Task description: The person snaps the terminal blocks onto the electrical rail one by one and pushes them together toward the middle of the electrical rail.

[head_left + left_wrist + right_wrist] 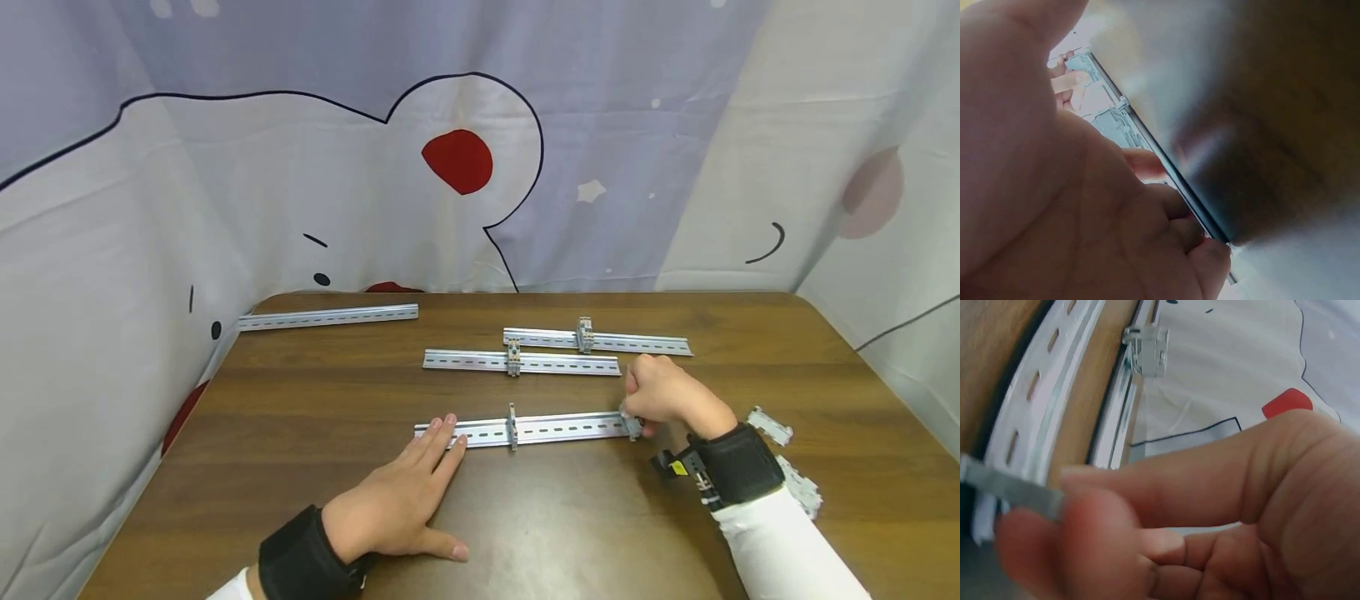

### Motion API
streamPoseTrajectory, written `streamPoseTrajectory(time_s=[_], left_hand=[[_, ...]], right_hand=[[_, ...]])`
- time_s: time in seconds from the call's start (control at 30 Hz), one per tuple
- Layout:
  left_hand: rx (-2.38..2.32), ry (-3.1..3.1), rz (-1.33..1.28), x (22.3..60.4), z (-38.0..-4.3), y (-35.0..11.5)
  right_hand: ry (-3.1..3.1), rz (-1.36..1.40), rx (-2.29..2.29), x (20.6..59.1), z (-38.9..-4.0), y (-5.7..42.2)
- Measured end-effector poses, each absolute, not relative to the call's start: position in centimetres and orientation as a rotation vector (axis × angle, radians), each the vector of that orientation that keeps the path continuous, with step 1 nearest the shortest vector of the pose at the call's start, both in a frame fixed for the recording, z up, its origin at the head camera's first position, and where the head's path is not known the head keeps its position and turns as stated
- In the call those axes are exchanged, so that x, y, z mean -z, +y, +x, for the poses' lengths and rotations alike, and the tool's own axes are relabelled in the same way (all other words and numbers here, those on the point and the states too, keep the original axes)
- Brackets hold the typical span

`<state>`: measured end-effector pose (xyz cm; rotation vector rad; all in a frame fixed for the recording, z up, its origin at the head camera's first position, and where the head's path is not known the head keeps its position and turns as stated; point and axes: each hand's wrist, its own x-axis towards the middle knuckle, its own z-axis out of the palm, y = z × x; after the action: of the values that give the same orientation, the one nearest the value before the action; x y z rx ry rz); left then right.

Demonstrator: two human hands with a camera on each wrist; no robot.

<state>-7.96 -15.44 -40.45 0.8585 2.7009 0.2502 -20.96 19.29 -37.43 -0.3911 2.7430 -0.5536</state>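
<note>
A slotted metal DIN rail [570, 427] lies across the near middle of the table, with a thin grey terminal block [513, 427] standing on it. The straight fingers of my left hand [397, 504] rest on the rail's left end, thumb spread out on the table. At the rail's right end, my right hand [670, 396] pinches another grey terminal block [632, 427] between thumb and fingers. In the right wrist view that block [1013, 487] sits across the rail; whether it is clipped on I cannot tell. The left wrist view shows the rail's edge [1166, 162] beyond the palm.
Behind lie two more rails, the nearer [457, 360] and the farther [648, 343], each carrying terminal blocks. A bare rail [330, 317] lies at the back left. Loose terminal blocks [771, 425] lie beside my right forearm, some partly hidden. A printed curtain [337, 183] hangs behind the table.
</note>
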Motion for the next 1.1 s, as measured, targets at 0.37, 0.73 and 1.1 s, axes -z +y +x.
streamPoseTrajectory(time_s=[0.37,0.73,1.1], left_hand=[[-0.234,2.727,0.842,40.3,-7.5,-15.2],[-0.217,2.733,0.832,40.2,-7.6,-15.0],[-0.230,2.734,0.836,40.4,-7.8,-15.3]], right_hand=[[2.466,-0.391,0.875,36.4,-20.8,21.1],[2.113,-0.426,1.134,37.2,-21.9,24.0],[1.974,-0.408,1.257,39.0,-22.7,23.9]])
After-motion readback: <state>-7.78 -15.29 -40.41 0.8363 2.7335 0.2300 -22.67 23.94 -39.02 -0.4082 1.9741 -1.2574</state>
